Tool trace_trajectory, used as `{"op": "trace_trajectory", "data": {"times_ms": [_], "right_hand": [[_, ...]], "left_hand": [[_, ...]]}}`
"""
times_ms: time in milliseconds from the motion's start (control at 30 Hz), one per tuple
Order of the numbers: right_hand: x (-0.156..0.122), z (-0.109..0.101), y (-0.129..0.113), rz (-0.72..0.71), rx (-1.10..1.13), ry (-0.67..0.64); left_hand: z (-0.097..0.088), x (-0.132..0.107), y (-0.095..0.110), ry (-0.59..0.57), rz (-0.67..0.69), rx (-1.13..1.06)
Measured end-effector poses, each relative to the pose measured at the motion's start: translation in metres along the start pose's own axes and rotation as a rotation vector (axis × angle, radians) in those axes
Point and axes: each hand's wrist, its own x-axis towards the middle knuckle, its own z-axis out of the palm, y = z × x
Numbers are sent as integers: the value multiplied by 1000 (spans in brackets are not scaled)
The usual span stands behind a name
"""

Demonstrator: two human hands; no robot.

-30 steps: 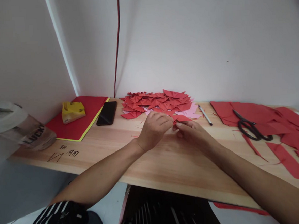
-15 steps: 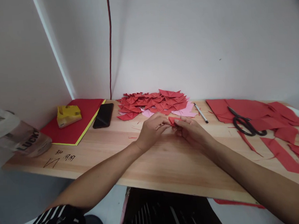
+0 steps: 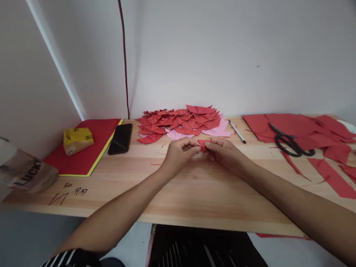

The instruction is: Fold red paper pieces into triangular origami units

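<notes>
1. A pale wooden bench [image 3: 194, 189] runs along a white wall. A red cable [image 3: 122, 52] hangs down near the corner.
2. The left hand [image 3: 179, 151] and the right hand [image 3: 226, 153] meet over the middle of the bench, just in front of a pile of folded red pieces [image 3: 180, 123].
3. Between the two hands sits one small red paper piece [image 3: 202, 144]. We cannot tell whether it touches the bench or is held just above it.
4. The fingers [image 3: 195, 148] of the left hand are closed in a pinch on the left edge of the piece. The right hand pinches the right edge in the same way. Most of the piece is hidden, and only a small red corner shows.
5. We judge the piece to be very light, thin and easy to crease. It is stiff only along its folds, and it is likely to tear or crumple under a hard squeeze.
6. We judge the best hold to be at the folded edges or corners, using fingertip pads and light pressure from both sides.
7. Behind the hands, pink paper [image 3: 219, 131] lies beside the pile, and a pen [image 3: 237, 132] lies near it.
8. To the right, scissors [image 3: 290, 144] rest on cut red sheets [image 3: 330, 175].
9. To the left, a phone [image 3: 120, 138] lies beside a red pad [image 3: 85, 156], which carries a yellow packet [image 3: 77, 139].
</notes>
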Motion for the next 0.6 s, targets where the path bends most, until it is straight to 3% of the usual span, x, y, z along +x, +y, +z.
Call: {"op": "trace_trajectory", "data": {"times_ms": [267,600], "right_hand": [[-2,-4,-4,-92,-256,-18],[-2,-3,-8,-58,-308,-66]], "left_hand": [[3,-2,-1,6,-39,46],[0,0,-2,-34,-84,-22]]}}
